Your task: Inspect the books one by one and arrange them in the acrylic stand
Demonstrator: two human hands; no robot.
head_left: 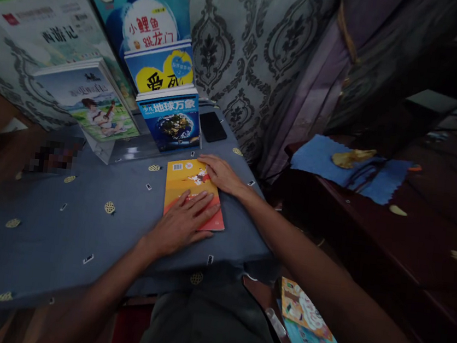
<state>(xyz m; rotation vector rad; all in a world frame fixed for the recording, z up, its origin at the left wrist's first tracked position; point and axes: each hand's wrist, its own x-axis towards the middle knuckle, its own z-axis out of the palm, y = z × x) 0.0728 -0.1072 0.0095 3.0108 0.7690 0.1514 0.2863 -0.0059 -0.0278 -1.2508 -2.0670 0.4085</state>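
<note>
One closed book [175, 185] | left hand [183, 222] spread atop | right hand [223, 175] at far-right corner, grip I can't tell | looks unfinished

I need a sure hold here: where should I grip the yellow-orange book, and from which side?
Probably the far end of its left edge, from the left, thumb under: the yellow-orange book lies flat on the tablecloth with that stretch uncovered, while the left hand covers much of its near half and the right hand its far right corner.
</note>
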